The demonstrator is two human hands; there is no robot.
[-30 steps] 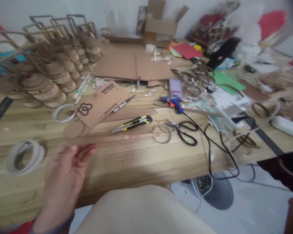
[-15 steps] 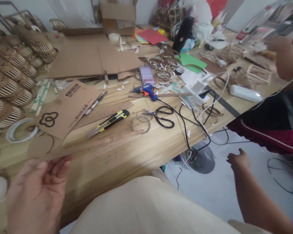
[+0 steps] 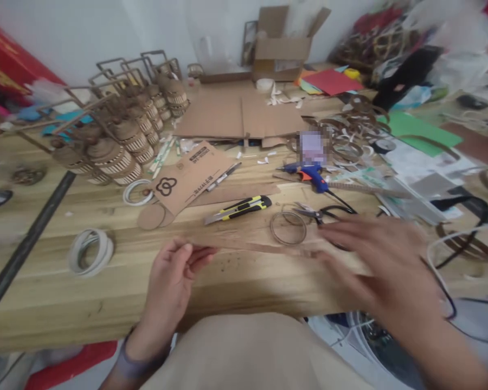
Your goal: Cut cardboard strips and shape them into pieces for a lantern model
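Observation:
My left hand [image 3: 173,279] is closed, with the end of a thin brown cardboard strip [image 3: 248,246] pinched between thumb and fingers. The strip reaches rightward above the table. At its far end is my right hand [image 3: 384,262], smeared by motion, its fingers stretched out and apart from the thumb; whether it touches the strip is unclear. Just behind the strip lie a thin round ring [image 3: 288,227] and black-handled scissors [image 3: 309,211], partly covered by my right hand. A yellow-and-black utility knife [image 3: 239,209] rests left of the ring.
A blue glue gun [image 3: 315,176] and its cable lie behind the scissors. Printed cardboard [image 3: 195,176] and white tape rolls [image 3: 91,252] are on the left. Several lantern-like bamboo pieces [image 3: 116,154] stand at the back left. A bucket [image 3: 370,346] is below the table's right front edge.
My view has swung left. My right hand has come from beside the table to the strip's right end. My left hand still grips the strip, and the other person is out of view.

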